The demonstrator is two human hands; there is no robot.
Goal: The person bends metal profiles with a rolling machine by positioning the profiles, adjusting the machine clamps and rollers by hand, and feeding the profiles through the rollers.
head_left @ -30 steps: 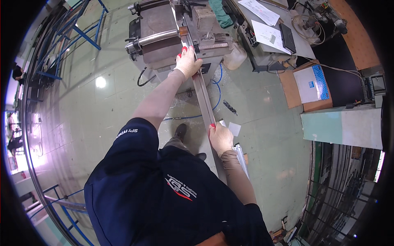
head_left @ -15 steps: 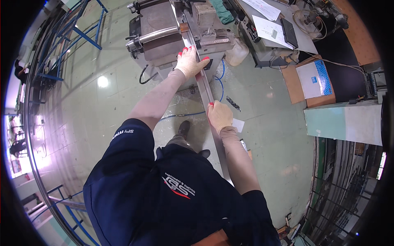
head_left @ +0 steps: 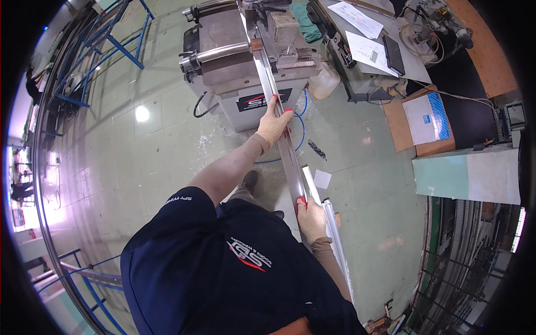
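A long silvery metal profile runs from the machine toward my body. My left hand, in a cream glove with red fingertips, grips it just in front of the machine, thumb and fingers on either side. Nearer my body, my right hand, gloved alike, is closed round the same profile; its lower fingers are hidden. The profile's far part lies across the grey machine, passing beside a small brown block. Its near end is hidden by my hand and body.
White profiles stand beside my right forearm. A cluttered bench with papers and a dark case is at the far right. A blue hose and a dark strip lie on the floor. Blue metal racks stand at the left.
Both hands have come back toward my body along the line of the profile. More of the machine's front and the white profiles at the right now show.
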